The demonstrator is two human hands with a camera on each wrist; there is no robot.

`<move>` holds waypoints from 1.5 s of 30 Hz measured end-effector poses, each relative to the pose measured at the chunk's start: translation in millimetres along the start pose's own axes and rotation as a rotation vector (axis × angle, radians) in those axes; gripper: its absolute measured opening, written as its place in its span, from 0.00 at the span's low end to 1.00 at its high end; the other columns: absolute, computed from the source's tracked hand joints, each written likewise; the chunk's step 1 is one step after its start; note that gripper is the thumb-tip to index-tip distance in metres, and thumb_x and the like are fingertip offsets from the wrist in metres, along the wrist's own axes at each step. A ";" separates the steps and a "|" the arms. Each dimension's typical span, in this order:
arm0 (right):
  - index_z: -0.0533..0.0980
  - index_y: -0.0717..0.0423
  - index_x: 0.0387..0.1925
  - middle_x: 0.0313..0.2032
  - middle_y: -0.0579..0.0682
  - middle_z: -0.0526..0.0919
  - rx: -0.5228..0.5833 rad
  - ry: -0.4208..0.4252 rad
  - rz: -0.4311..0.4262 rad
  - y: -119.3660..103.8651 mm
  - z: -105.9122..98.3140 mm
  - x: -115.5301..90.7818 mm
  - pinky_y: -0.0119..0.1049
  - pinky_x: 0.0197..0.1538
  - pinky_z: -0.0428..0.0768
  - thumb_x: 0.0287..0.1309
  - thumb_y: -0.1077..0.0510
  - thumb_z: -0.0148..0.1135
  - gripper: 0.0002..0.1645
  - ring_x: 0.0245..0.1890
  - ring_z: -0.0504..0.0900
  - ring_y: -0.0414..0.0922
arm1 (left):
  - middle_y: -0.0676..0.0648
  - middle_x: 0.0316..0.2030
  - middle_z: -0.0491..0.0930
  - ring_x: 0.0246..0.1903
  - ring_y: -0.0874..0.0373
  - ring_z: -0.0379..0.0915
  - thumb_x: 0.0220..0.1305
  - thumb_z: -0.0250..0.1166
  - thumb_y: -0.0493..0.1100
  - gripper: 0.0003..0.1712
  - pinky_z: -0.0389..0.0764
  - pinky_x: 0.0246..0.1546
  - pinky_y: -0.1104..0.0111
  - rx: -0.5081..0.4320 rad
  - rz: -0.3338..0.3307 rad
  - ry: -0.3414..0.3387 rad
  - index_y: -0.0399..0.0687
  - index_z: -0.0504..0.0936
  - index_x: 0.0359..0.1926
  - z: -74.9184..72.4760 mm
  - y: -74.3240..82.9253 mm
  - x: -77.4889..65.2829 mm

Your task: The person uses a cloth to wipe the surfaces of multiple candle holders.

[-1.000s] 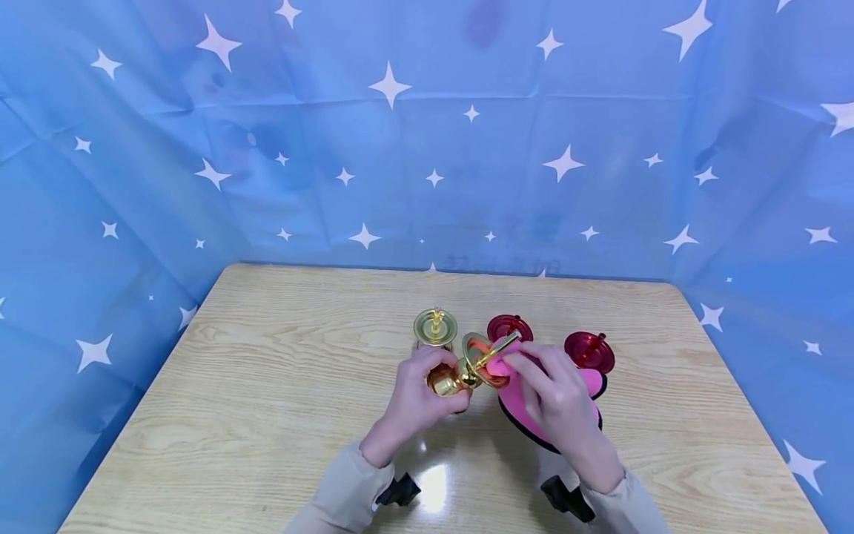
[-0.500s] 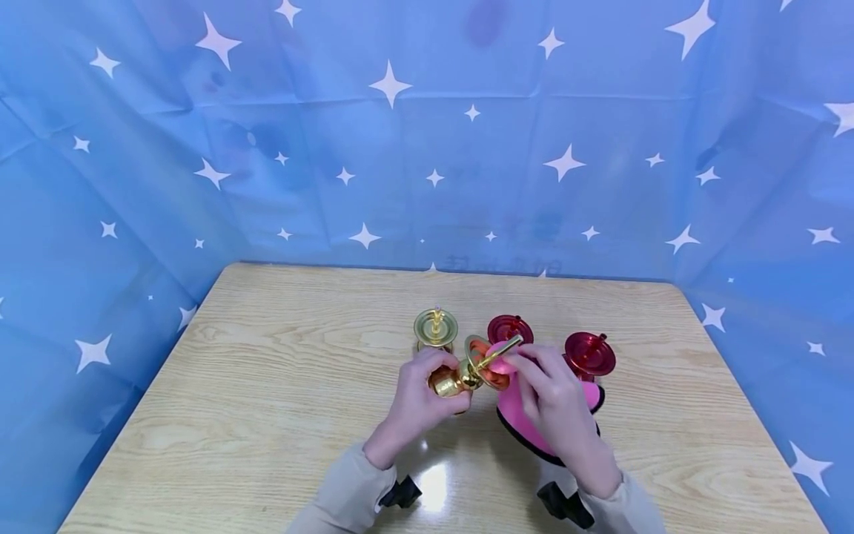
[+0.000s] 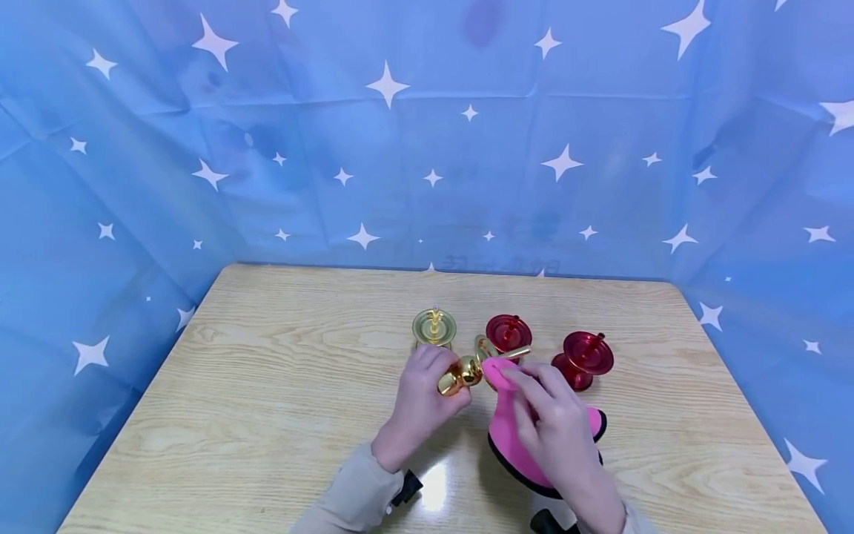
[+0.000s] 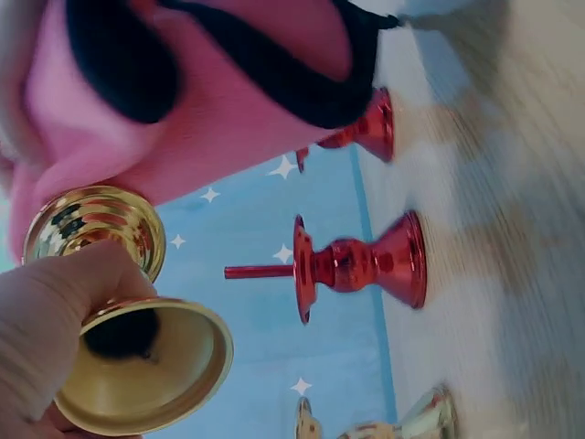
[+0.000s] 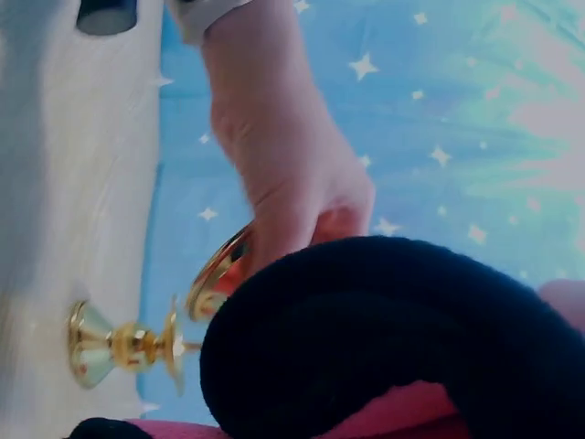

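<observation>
Tilted on its side, a gold candlestick (image 3: 470, 370) is gripped near its base by my left hand (image 3: 416, 400), its spike pointing right. In the left wrist view its hollow base (image 4: 187, 384) faces the camera. My right hand (image 3: 557, 426) pinches a pink cloth (image 3: 507, 441) with black edging, pressing a fold of it against the candlestick's dish, partly hiding it. The rest of the cloth hangs below the fingers. In the right wrist view the cloth's black edging (image 5: 292, 320) covers much of the work.
Behind the left hand stands another gold candlestick (image 3: 434, 327). Two red candlesticks stand upright, one at the back middle (image 3: 508, 333) and one to the right (image 3: 588, 354). A starry blue backdrop (image 3: 427, 148) hangs behind the wooden table (image 3: 267, 371).
The held candlestick has turned, so its spike lies flatter. The pink cloth's hanging part has come nearer the person, uncovering more of the right red candlestick. Both hands keep their holds.
</observation>
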State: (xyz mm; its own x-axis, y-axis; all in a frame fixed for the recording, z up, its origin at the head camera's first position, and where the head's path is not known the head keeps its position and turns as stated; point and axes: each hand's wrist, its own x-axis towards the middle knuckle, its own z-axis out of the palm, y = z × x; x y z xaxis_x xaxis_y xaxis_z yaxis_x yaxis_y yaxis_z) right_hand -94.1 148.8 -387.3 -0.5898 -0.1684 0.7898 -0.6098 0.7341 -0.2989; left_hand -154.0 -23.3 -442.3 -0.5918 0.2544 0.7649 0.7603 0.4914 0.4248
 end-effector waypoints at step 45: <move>0.76 0.74 0.45 0.39 0.44 0.82 0.720 0.021 0.637 -12.4 20.9 -9.6 0.26 0.34 0.78 0.52 0.76 0.59 0.15 0.33 0.80 0.36 | 0.38 0.34 0.81 0.34 0.53 0.75 0.42 0.70 0.25 0.15 0.80 0.34 0.68 -0.490 -0.470 0.041 0.31 0.81 0.36 -13.3 14.2 16.8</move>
State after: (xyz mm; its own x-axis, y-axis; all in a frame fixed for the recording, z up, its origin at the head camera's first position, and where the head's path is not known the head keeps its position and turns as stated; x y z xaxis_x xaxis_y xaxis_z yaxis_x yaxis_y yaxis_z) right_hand -91.9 127.6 -402.4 -0.9175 0.1392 0.3726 -0.3610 0.1022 -0.9270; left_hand -149.6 -23.2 -417.0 -0.8858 0.0697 0.4588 0.4639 0.1058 0.8795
